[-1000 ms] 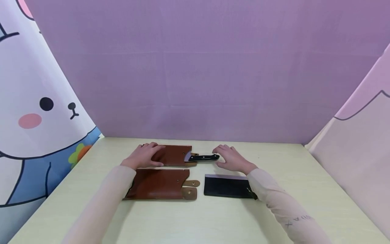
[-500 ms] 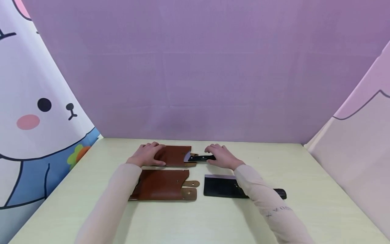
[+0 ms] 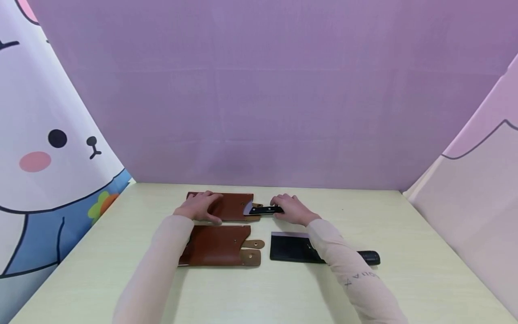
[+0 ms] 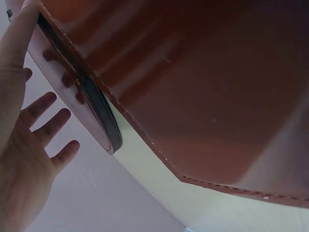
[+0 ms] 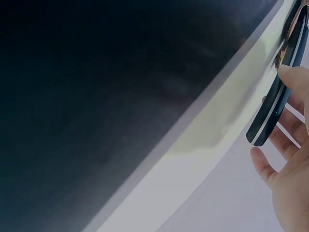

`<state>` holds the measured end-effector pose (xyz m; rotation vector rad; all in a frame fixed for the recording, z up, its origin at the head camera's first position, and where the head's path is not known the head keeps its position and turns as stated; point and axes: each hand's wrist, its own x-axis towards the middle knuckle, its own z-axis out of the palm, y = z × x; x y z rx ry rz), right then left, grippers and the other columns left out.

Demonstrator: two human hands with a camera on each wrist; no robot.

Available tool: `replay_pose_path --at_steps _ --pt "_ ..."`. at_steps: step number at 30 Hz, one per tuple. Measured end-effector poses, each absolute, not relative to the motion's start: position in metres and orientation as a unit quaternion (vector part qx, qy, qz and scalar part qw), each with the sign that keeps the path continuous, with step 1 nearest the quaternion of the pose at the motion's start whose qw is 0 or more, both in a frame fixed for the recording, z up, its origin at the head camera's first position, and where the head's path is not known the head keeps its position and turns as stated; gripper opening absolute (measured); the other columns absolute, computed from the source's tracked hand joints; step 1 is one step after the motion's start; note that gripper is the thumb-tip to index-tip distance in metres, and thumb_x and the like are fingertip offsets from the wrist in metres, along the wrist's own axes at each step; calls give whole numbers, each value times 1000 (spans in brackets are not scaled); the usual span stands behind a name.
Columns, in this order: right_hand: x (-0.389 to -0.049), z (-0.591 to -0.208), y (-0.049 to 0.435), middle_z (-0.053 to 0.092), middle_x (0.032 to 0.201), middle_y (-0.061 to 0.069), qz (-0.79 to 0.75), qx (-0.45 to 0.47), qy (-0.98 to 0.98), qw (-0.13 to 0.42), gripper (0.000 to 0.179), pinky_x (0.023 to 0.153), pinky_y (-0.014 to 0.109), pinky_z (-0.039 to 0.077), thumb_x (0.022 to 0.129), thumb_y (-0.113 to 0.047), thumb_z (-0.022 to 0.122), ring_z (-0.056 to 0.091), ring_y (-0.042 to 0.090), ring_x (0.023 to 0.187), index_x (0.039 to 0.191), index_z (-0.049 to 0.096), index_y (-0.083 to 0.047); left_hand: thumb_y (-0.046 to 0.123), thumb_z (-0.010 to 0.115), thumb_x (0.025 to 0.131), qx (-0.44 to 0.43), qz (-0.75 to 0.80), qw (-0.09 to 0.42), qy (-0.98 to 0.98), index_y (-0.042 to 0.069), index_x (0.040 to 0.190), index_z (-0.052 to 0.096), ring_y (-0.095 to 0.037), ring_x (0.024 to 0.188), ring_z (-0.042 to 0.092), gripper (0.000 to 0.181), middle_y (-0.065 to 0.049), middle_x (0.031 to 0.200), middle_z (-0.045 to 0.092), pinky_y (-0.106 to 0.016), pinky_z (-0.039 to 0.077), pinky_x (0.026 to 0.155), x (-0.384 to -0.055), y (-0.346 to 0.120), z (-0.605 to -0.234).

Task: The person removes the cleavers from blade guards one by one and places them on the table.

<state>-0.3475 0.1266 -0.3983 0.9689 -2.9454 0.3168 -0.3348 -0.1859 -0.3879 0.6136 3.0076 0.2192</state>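
Observation:
At the back of the table lies a brown leather knife sheath [image 3: 232, 206]. A knife [image 3: 263, 210] has its blade mostly inside this sheath, and its black riveted handle points right. My right hand [image 3: 294, 210] holds the handle's end, with the thumb [image 5: 292, 79] on one side and fingers behind it. Over the left end of the same sheath is my left hand [image 3: 199, 206]. Its fingers are spread and loosely extended in the left wrist view, with the thumb [image 4: 19, 41] by the sheath's near edge; firm contact cannot be made out.
A larger brown sheath [image 3: 220, 245] with two snap straps lies in front, under my left forearm. To its right is a black-bladed cleaver [image 3: 289, 248] with a pale edge, partly covered by my right sleeve. A purple cloth wall [image 3: 259, 112] rises behind the table.
My right hand has moved left onto the knife handle and taken hold of it. My left hand has shifted slightly right over the back sheath. Both sheaths and the cleaver have stayed put.

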Motion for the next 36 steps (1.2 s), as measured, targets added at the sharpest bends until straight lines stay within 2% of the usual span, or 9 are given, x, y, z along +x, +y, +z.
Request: replay_pose_path --at_steps 9,25,36 --pt "-348 -400 126 63 109 6 104 304 -947 10 24 87 47 37 86 -17 63 54 23 99 109 59 -11 54 73 67 212 62 26 975 15 141 35 -39 125 39 91 -15 141 38 -60 27 99 -339 -184 -390" --pt "-348 -398 119 62 114 8 107 316 -943 -13 29 91 49 37 86 -13 63 55 25 108 114 59 -8 56 72 66 194 72 69 976 18 145 27 -39 134 27 99 -16 149 24 -61 21 104 -344 -187 -391" --pt "-351 -398 116 62 110 9 105 330 -938 -19 26 92 52 39 86 -8 61 56 25 106 112 60 -7 52 73 69 198 62 85 974 14 145 26 -42 133 25 97 -19 149 23 -62 20 103 -343 -182 -383"
